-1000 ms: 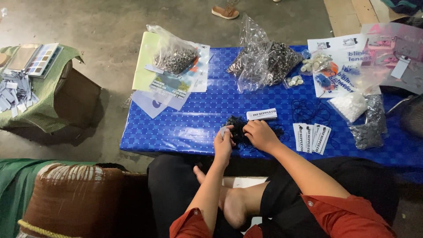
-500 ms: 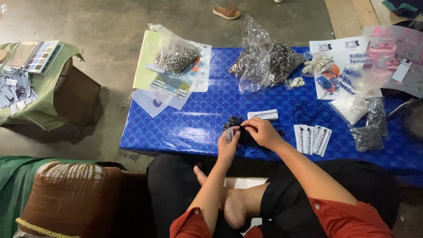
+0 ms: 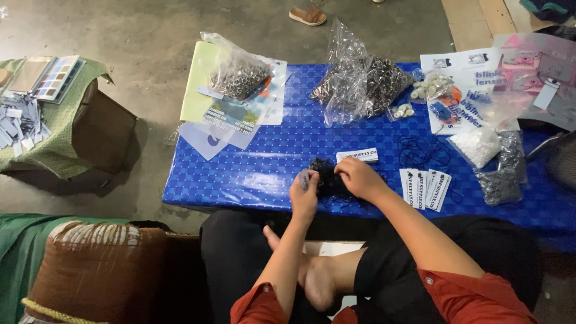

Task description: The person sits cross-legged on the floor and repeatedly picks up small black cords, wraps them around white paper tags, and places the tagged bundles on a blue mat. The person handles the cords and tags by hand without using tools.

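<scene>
Black tangle of cords (image 3: 327, 174) at the surface's (image 3: 252, 174) near edge: our right hand (image 3: 359, 177) pinches into it; our left hand (image 3: 304, 195), just beside, grips a small white tag (image 3: 304, 178).

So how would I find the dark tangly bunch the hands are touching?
Look at the blue table, near its front edge. Both hands meet there on a black stringy clump, just below a small white card. It's the only dark tangle between fingers.
</scene>
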